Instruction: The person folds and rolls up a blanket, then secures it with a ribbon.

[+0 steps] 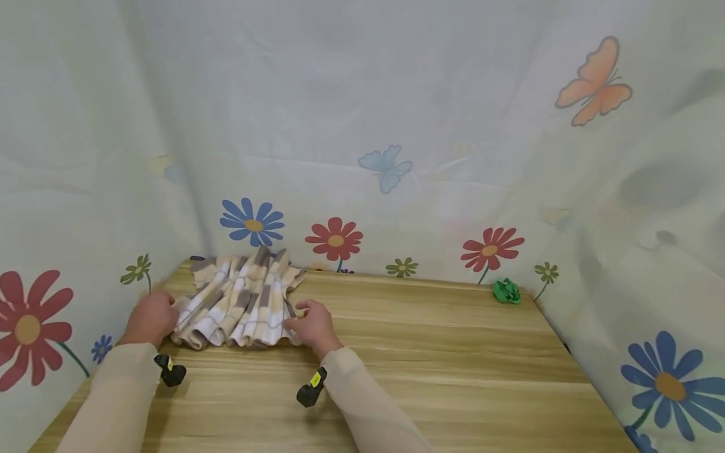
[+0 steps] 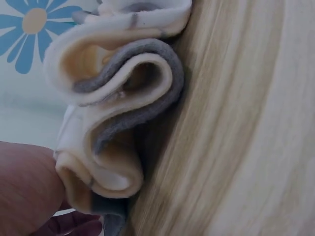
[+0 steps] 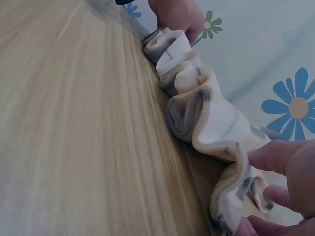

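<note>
Gripping both ends: left hand (image 1: 150, 318) and right hand (image 1: 313, 324) pinch the bunched beige, grey and white checked fleece cloth (image 1: 240, 302) | cloth lies on the light wooden table (image 1: 430, 352), far-left corner, long axis running hand to hand | left fingers mostly hidden, probably curled | crumpled green object (image 1: 506, 291) well right of cloth.

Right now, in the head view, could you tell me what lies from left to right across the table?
Left hand → bunched checked cloth → right hand → green object.
</note>
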`<act>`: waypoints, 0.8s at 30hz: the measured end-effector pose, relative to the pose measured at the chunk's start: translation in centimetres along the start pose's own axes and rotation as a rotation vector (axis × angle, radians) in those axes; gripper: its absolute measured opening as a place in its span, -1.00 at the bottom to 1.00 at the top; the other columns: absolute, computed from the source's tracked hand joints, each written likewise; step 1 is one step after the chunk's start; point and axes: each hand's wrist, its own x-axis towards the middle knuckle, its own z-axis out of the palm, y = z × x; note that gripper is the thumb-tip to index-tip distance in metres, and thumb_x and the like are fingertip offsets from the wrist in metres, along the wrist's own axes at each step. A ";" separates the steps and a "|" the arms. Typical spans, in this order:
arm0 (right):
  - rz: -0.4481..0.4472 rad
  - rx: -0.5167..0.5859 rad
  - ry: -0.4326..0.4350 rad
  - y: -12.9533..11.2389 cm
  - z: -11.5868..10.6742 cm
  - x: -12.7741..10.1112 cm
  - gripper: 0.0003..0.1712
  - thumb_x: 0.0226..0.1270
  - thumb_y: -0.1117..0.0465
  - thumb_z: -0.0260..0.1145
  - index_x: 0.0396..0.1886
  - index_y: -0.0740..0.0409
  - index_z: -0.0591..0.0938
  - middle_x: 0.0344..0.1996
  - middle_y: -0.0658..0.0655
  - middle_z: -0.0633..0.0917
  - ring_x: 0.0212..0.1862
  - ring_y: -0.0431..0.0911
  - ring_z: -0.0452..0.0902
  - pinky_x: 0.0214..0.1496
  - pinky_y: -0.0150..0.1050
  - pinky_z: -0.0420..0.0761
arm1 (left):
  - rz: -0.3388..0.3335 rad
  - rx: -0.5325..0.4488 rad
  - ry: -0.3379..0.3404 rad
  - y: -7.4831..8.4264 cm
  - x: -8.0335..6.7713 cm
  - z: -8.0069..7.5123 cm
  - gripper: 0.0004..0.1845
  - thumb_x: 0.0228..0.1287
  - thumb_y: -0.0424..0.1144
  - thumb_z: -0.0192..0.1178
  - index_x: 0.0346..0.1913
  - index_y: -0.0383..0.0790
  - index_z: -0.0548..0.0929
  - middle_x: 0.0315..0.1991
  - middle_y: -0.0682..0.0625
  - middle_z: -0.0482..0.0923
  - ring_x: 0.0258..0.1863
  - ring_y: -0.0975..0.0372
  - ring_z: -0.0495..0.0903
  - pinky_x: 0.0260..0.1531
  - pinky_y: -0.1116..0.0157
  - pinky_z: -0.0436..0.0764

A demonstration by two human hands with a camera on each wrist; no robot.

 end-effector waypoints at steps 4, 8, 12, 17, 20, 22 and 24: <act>0.035 0.002 -0.006 -0.2 0.2 0.2 -0.43 0.15 0.20 0.61 0.15 0.19 0.64 -0.07 0.19 0.70 -0.21 -0.11 0.57 -0.16 -0.20 0.64 | -0.059 0.023 -0.026 0.1 -0.2 -0.3 -0.61 0.28 -0.35 0.11 0.02 -0.66 0.57 0.00 -0.58 0.57 -0.09 -0.38 0.58 -0.12 -0.24 0.57; 0.068 -0.017 -0.029 -0.7 0.3 0.2 -0.41 0.14 0.19 0.61 0.14 0.22 0.61 -0.13 0.14 0.70 -0.26 -0.11 0.59 -0.23 -0.21 0.64 | -0.106 0.052 -0.035 0.1 -0.3 -0.3 -0.65 0.27 -0.27 0.13 -0.12 -0.59 0.61 -0.15 -0.55 0.57 -0.23 -0.37 0.56 -0.32 -0.19 0.54; 0.130 0.018 -0.077 -1.2 0.4 0.1 -0.47 0.15 0.22 0.60 0.01 0.28 0.53 -0.21 0.14 0.60 -0.41 -0.08 0.58 -0.35 -0.23 0.61 | -0.124 0.082 -0.048 0.0 -0.1 0.0 -0.65 0.29 -0.23 0.12 -0.21 -0.58 0.63 -0.19 -0.58 0.52 -0.22 -0.41 0.52 -0.33 -0.22 0.52; 0.203 0.068 -0.118 -1.7 0.7 -0.1 -0.62 0.12 0.31 0.60 -0.43 0.21 0.48 -0.50 0.13 0.61 -0.60 -0.08 0.59 -0.43 -0.22 0.67 | -0.108 0.092 -0.085 0.1 0.0 -0.1 -0.64 0.32 -0.23 0.11 -0.25 -0.59 0.64 -0.19 -0.58 0.55 -0.23 -0.41 0.55 -0.33 -0.23 0.56; 0.213 0.054 -0.118 -1.8 1.0 -0.2 -0.67 0.09 0.29 0.62 -0.58 0.19 0.57 -0.59 0.18 0.70 -0.64 -0.11 0.59 -0.43 -0.24 0.68 | -0.100 0.089 -0.103 0.1 0.1 -0.2 -0.65 0.32 -0.22 0.11 -0.29 -0.56 0.63 -0.22 -0.56 0.57 -0.25 -0.40 0.56 -0.35 -0.21 0.56; 0.211 0.048 -0.120 -1.9 1.2 -0.4 -0.71 0.10 0.27 0.62 -0.58 0.19 0.62 -0.60 0.21 0.72 -0.63 -0.11 0.59 -0.45 -0.27 0.65 | -0.100 0.087 -0.113 0.0 0.1 -0.1 -0.66 0.31 -0.22 0.11 -0.33 -0.54 0.63 -0.24 -0.54 0.58 -0.27 -0.37 0.57 -0.36 -0.20 0.56; 0.206 0.044 -0.124 -2.0 1.3 -0.5 -0.72 0.10 0.25 0.62 -0.58 0.20 0.64 -0.62 0.20 0.71 -0.62 -0.11 0.57 -0.47 -0.29 0.60 | -0.104 0.084 -0.115 -0.1 0.1 0.0 -0.67 0.29 -0.23 0.10 -0.38 -0.51 0.62 -0.27 -0.51 0.59 -0.31 -0.34 0.58 -0.38 -0.19 0.56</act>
